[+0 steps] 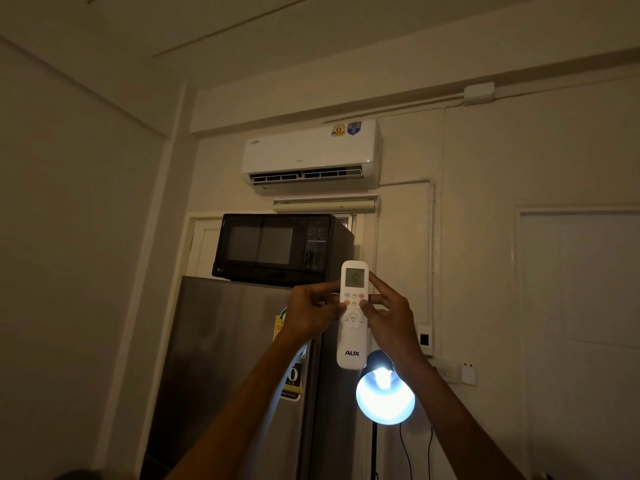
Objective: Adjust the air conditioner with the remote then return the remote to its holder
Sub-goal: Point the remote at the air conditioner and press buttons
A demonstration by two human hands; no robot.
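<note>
A white AUX remote point(352, 327) is held upright in the middle of the view, its small screen at the top facing me. My left hand point(311, 311) grips its left edge, thumb near the coloured buttons. My right hand point(389, 315) holds the right edge, with the thumb on the button pad and a finger beside the screen. The white wall-mounted air conditioner point(311, 155) hangs high on the wall straight above the remote, its vent flap open. A white holder-like bracket point(425, 338) is on the wall to the right of my right hand.
A black microwave point(277, 249) sits on top of a grey fridge point(228, 368) behind the remote. A lit lamp point(384, 393) on a stand glares just below the remote. A white plug point(468, 373) and a closed door point(581, 306) are to the right.
</note>
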